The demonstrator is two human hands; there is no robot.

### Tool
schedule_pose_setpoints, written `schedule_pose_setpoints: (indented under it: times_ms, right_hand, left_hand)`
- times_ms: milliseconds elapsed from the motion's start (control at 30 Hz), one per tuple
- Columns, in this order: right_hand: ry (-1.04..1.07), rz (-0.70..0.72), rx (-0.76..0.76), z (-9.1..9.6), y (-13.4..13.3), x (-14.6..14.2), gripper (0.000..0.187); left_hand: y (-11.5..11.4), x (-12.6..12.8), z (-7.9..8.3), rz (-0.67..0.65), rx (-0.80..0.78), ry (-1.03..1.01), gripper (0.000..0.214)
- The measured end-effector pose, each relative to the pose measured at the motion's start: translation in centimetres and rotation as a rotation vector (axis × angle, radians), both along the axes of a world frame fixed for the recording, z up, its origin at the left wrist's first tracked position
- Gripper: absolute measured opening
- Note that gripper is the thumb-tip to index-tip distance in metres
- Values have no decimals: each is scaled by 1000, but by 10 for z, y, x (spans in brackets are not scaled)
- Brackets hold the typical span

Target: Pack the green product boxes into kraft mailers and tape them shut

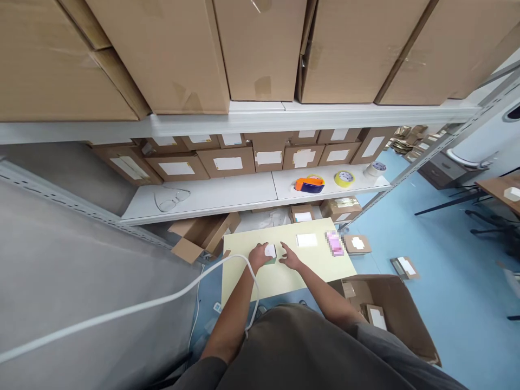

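Head view: the fingers of the left hand (259,258) are curled around a small box with a white top and green side (270,251), over the left part of a pale yellow rectangular worktop (280,281); whether its base touches the surface cannot be told. Just beside it, the right hand (291,259) holds nothing, its fingers spread and slightly bent toward the box. Farther right on the worktop lie a white rectangular card (306,240) and a pink item (335,244), pixelated beyond recognition. Behind runs a white shelf (223,197) carrying clear-framed glasses (173,201), an orange and dark-blue tape dispenser (310,186) and labelled brown cardboard boxes (227,163), the labels' print too small to read. Blue floor (377,216) spreads rightward; a plain grey wall (81,244) stands left. Large brown cartons (264,49) above are cut off by the top edge. A thick white cable (162,301) crosses the left forearm, hiding part of it.
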State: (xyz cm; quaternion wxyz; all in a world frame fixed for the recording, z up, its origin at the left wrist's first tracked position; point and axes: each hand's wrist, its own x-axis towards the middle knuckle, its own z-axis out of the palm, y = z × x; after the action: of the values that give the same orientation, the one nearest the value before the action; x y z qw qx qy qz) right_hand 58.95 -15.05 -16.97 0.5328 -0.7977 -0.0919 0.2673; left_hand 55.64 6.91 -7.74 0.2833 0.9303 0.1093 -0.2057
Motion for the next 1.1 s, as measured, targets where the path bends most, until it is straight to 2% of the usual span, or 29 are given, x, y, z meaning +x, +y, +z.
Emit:
schedule_pose_setpoints:
  times_ms: [67, 167, 267, 400, 500, 600, 700, 800, 867, 933, 1000, 1100]
  right_hand:
    - [-10, 17, 9, 3, 6, 7, 89]
    - [-30, 56, -19, 7, 13, 13, 63]
    - [-67, 20, -90, 6, 18, 6, 41]
    - [-93, -86, -176, 1, 20, -14, 39]
    - [-103, -120, -155, 5, 21, -18, 41]
    - [-87, -80, -138, 15, 24, -14, 43]
    - [-89, -45, -177, 21, 28, -14, 32]
    - [-85, -82, -206, 21, 30, -21, 29]
    - [-87, -117, -204, 20, 28, -28, 32]
    - [-100, -150, -182, 19, 26, -33, 41]
    - [-114, -174, -158, 22, 25, -32, 48]
    - [-99, -191, -164, 30, 30, -24, 48]
  left_hand:
    - [-4, -5, -5, 20, -108, -64, 81]
    - [-11, -10, -12, 120, -269, -198, 88]
    - [-16, -12, -17, 146, -312, -248, 94]
    - [-15, -11, -21, -21, -276, -222, 87]
    - [-6, -6, -21, -87, -324, -164, 83]
    - [4, 2, -18, -57, -446, -124, 79]
    - [10, 12, -15, -1, -528, -107, 59]
    - [8, 16, -15, 212, -490, -130, 52]
    - [3, 14, -16, 404, -397, -157, 60]
    - [-3, 8, -18, 505, -265, -204, 69]
    - [-10, 1, -18, 484, -153, -284, 60]
    - [-16, -8, -17, 313, -122, -337, 41]
